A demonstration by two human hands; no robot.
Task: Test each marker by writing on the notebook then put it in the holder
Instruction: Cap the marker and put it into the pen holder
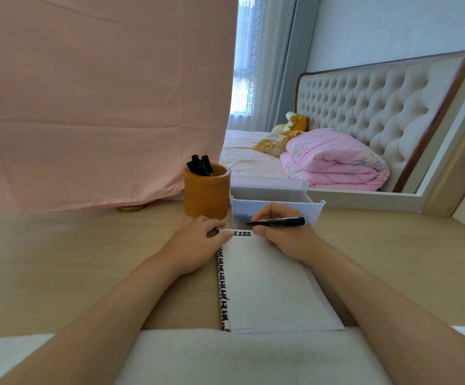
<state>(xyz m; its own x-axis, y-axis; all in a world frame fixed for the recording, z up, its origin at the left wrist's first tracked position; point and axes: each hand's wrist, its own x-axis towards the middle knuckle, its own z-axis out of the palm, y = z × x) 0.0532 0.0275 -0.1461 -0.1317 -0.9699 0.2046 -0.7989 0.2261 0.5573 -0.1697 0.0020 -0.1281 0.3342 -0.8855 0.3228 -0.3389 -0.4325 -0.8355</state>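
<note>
The desk (73,259) is carrying everything. The notebook (270,287) is lying near its front edge, open to a blank page and set squarely before the person, probably for easy writing. Towards the desk's back edge the brown holder (207,195) is standing upright, already keeping several black markers (200,165), with a clear tray (319,208) just beside it on the right.

The left hand (198,243) is resting on the notebook's far left corner, fingers curled down, seemingly steadying the page. Something small and dark is showing at its fingertips, and I cannot tell whether it is gripping that or only pressing.

The right hand (284,237) is pinching the black marker (277,222) in closed fingers, holding it nearly level with its tip pointing left over the page's far edge. It is likely testing this marker now.
</note>
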